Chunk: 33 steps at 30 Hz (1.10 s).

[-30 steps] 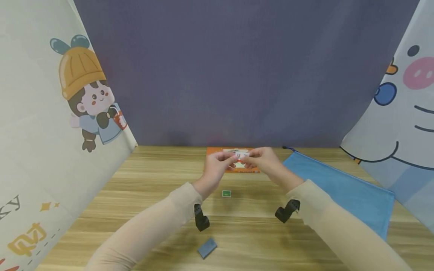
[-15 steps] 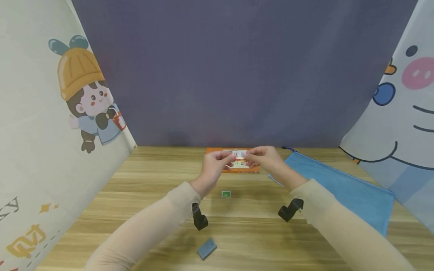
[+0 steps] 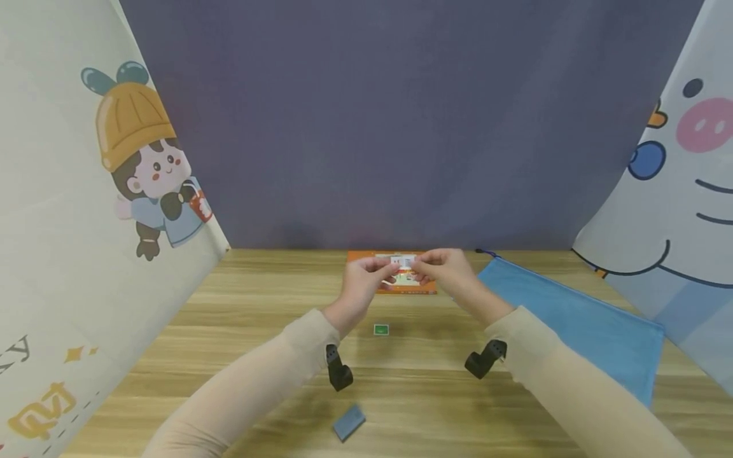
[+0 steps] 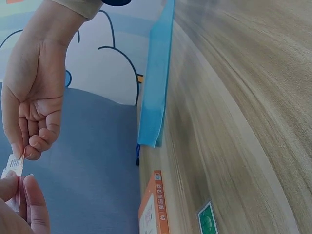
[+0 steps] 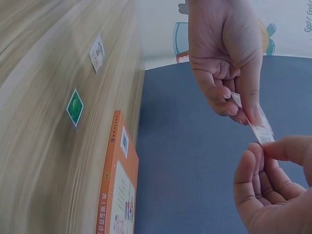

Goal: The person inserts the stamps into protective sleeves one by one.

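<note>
In the head view, my left hand (image 3: 361,280) and right hand (image 3: 449,270) meet above the far part of the table. Between them they pinch a small, thin white piece with fine print (image 3: 403,261), one end each, by thumb and fingertips. Seen from the right wrist, this printed piece (image 5: 263,131) is a narrow strip slanting from the left hand (image 5: 229,63) down to the right hand (image 5: 278,190). Part of it looks see-through, and the fingers cover its ends. An orange book (image 3: 420,289) lies on the table behind the hands.
Nearer than the book lies a small green stamp-like piece (image 3: 381,329) with a white border. The right wrist view shows another white-bordered picture piece (image 5: 97,53). A blue-grey block (image 3: 349,422) is near the front; a blue drawstring bag (image 3: 590,324) spreads at the right.
The white piece has turned so that its printed face shows more than a second ago. My right hand shifted slightly right, then back; both hands keep their pinch.
</note>
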Motion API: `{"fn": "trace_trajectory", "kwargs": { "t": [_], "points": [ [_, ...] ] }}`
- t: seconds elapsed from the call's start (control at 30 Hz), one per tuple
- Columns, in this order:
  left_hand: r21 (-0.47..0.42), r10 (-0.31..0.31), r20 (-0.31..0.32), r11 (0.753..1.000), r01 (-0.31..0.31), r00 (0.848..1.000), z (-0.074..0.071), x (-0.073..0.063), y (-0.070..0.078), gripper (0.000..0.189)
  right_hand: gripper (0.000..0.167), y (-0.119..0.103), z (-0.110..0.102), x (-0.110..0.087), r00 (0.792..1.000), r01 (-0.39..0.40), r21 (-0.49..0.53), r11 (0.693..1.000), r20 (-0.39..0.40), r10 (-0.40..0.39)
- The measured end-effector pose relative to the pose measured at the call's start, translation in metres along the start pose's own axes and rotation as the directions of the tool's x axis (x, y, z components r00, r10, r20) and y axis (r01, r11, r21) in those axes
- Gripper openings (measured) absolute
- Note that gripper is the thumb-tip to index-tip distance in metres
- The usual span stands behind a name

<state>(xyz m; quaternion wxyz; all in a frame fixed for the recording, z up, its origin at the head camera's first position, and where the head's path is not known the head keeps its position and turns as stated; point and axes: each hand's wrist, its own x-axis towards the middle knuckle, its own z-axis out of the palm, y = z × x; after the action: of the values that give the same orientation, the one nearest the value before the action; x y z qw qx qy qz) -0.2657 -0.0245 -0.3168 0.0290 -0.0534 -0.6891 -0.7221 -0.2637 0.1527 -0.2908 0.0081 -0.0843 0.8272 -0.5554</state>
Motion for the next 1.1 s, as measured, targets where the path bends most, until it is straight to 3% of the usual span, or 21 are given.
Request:
{"fn": "trace_trajectory", "kwargs": {
  "t": [0.47, 0.63, 0.8, 1.1],
  "points": [
    [-0.003, 0.002, -0.002, 1.000, -0.002, 1.000, 0.007, -0.002, 0.005, 0.024, 0.027, 0.004, 0.003, -0.001, 1.000, 0.007, 0.068, 0.998, -0.004, -0.007],
    [-0.016, -0.003, 0.018, 1.000, 0.003, 1.000, 0.007, -0.003, 0.005, 0.024, 0.033, 0.012, -0.001, 0.002, 0.996, 0.028, 0.151, 0.988, 0.080, -0.040],
    [-0.029, -0.013, 0.031, 0.999, 0.014, 0.999, 0.005, -0.005, 0.005, 0.024, 0.036, 0.017, -0.007, 0.004, 0.977, 0.024, 0.272, 0.962, 0.196, -0.079],
    [-0.100, 0.011, 0.054, 0.995, -0.006, 0.998, 0.004, -0.005, 0.003, 0.013, 0.019, 0.016, -0.007, 0.003, 0.974, 0.011, 0.346, 0.938, 0.210, -0.089]
  ]
}}
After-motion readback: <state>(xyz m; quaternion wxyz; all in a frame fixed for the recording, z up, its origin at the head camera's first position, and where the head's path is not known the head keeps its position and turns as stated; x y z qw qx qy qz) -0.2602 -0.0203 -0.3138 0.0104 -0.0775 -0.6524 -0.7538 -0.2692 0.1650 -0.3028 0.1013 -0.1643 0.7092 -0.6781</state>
